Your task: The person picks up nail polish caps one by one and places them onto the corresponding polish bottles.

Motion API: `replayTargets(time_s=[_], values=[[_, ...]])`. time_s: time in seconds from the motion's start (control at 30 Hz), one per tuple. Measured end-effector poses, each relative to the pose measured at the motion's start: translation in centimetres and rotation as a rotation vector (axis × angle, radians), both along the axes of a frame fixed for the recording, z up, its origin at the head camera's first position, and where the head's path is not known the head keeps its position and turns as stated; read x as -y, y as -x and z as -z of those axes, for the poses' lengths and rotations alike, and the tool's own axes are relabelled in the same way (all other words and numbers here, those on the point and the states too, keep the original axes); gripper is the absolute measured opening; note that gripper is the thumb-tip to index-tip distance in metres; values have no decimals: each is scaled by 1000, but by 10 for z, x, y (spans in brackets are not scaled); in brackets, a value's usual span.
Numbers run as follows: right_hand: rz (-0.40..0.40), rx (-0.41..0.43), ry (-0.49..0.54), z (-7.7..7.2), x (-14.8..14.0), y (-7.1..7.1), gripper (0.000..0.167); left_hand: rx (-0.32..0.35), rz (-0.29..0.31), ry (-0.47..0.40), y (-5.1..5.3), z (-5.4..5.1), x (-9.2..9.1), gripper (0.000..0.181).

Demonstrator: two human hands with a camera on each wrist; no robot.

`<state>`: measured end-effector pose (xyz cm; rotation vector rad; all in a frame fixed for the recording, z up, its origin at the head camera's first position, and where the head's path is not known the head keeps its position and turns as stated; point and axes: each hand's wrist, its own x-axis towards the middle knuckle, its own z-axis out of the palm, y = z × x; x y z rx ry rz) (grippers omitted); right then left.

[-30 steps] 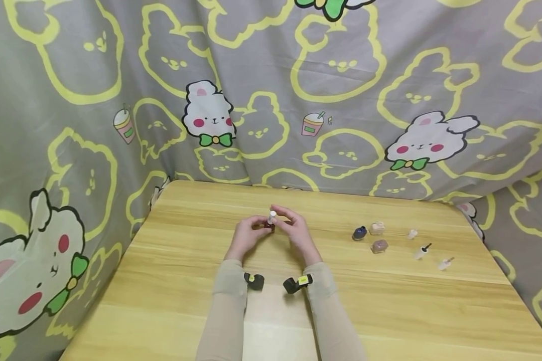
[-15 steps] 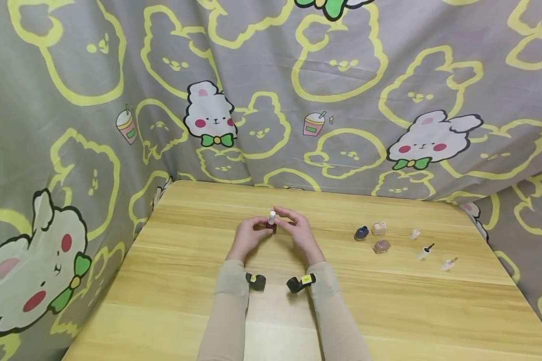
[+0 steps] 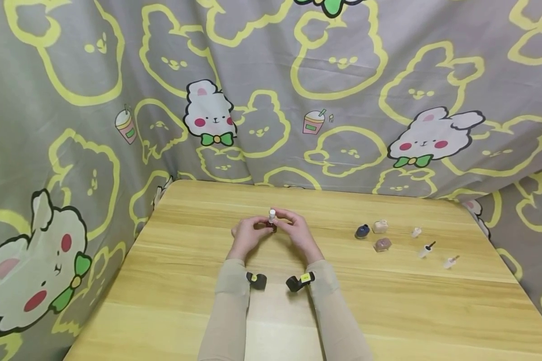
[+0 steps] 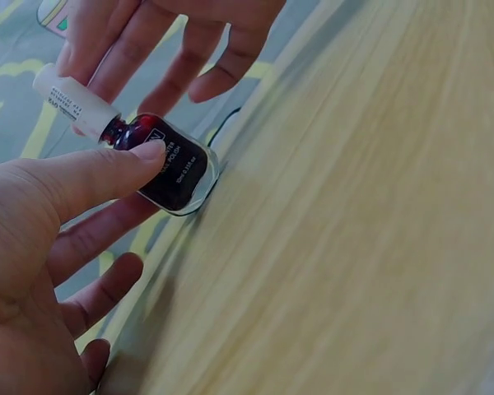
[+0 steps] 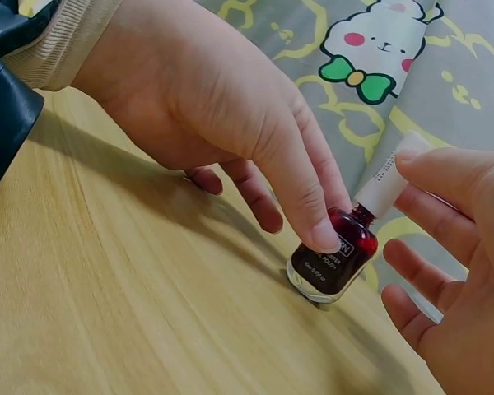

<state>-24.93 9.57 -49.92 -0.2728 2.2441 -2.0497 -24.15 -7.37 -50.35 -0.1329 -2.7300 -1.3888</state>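
Note:
A dark red nail polish bottle [image 4: 179, 183] with a white cap [image 4: 76, 103] stands on the wooden table, between both hands. My left hand [image 3: 247, 236] pinches the bottle's body with the thumb across its front; the other fingers are spread behind. With thumb and fingers, my right hand [image 3: 298, 233] pinches the white cap [image 5: 389, 178]. In the right wrist view a short stretch of red neck shows between cap and bottle [image 5: 329, 262]. The cap is in line with the bottle. Whether the thread is engaged cannot be seen.
To the right stand a dark blue bottle [image 3: 362, 231], a cream bottle [image 3: 380, 226] and a mauve bottle [image 3: 382, 244], uncapped. Farther right lie three white caps, one small [image 3: 416, 232], one with a dark brush [image 3: 426, 250], one with a pinkish brush [image 3: 450, 262]. A patterned curtain [image 3: 262, 165] borders the table.
Both hands stay at the bottle and keep their hold. The right fingers shift slightly around the cap, and a left-hand finger now shows out to the left.

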Motion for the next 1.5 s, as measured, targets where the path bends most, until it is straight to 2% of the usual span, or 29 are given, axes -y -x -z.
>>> replayTargets(time_s=[0.47,0.77,1.07,1.2,1.37,1.5], values=[[38,27,-32,-1,6,5,30,-19,1,-14,0,1,-1,25],[99,-37,-53,0,10,2,27,-40,19,-45,1,2,-1,25],[160,-100,-68,0,14,0,22,-39,22,-31,1,2,0,24],[155,-113,-69,0,14,0,26,-36,22,-25,2,3,0,25],[97,-101,-62,1,12,0,37,-36,21,-13,2,4,-1,25],[63,-71,-47,-4,12,-1,36,-38,20,-15,2,4,-1,26]])
